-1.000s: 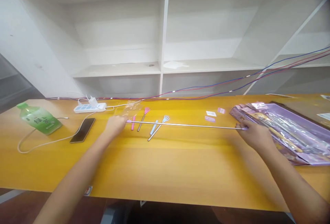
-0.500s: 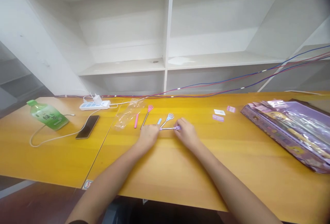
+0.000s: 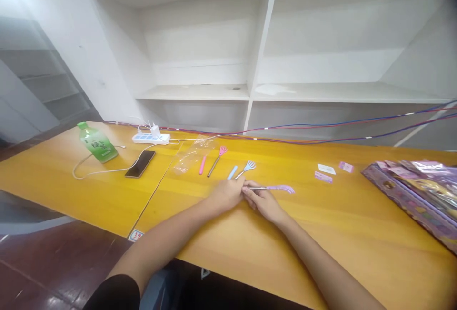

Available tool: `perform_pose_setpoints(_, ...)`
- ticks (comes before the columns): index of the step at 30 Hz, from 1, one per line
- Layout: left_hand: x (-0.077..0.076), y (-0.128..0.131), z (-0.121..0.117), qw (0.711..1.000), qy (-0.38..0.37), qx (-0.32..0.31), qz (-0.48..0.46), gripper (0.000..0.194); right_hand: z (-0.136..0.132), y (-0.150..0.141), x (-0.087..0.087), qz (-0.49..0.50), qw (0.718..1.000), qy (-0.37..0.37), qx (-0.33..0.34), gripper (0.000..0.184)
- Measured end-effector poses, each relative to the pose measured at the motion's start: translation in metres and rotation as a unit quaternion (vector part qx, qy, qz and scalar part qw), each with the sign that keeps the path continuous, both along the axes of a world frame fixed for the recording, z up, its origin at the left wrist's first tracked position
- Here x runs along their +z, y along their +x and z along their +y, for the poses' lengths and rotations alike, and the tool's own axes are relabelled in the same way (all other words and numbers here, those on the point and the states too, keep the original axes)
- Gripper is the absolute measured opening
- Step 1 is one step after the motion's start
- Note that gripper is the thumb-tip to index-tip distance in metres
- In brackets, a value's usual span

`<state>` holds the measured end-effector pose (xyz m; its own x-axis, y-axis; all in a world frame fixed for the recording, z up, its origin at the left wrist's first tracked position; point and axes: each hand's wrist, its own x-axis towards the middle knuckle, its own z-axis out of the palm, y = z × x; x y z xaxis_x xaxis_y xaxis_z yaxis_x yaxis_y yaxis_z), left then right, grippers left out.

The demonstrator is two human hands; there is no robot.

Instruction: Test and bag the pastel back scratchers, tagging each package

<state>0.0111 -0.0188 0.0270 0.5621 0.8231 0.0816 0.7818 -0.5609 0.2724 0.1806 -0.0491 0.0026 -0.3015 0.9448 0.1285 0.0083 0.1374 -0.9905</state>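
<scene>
One purple-headed rod, at the centre of your dial, pinched in your right hand, head towards three o'clock; your left hand, against the right, its own hold impossible to tell; from there, one blue-headed rod, twelve o'clock; one pink-headed rod, eleven; one purple box, three.

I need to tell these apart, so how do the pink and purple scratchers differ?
The pink scratcher lies on the table, while the purple scratcher is in the right hand. The pink scratcher's head points away from the person; the purple scratcher's points right. Both have a pronged head on a metal rod.
</scene>
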Motion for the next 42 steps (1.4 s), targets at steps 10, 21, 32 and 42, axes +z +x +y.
perform_pose_setpoints(10,-0.003,-0.015,0.030,0.935,-0.130,0.034,-0.329,0.014,0.027,0.054,0.016,0.272,0.911,0.019,-0.310,0.042)
perform_pose_setpoints(21,0.045,-0.074,0.064,0.506,-0.472,-0.022,-0.722,0.014,0.043,0.080,0.013,0.320,0.862,-0.006,-0.394,0.039)
perform_pose_setpoints(32,0.035,-0.167,0.093,0.884,-0.055,0.291,-0.362,0.016,0.045,0.082,0.010,0.300,0.872,0.012,-0.386,0.036)
perform_pose_setpoints(42,0.024,-0.179,0.096,0.935,-0.048,0.345,0.063,0.052,0.041,0.076,0.011,0.283,0.883,0.008,-0.375,0.037)
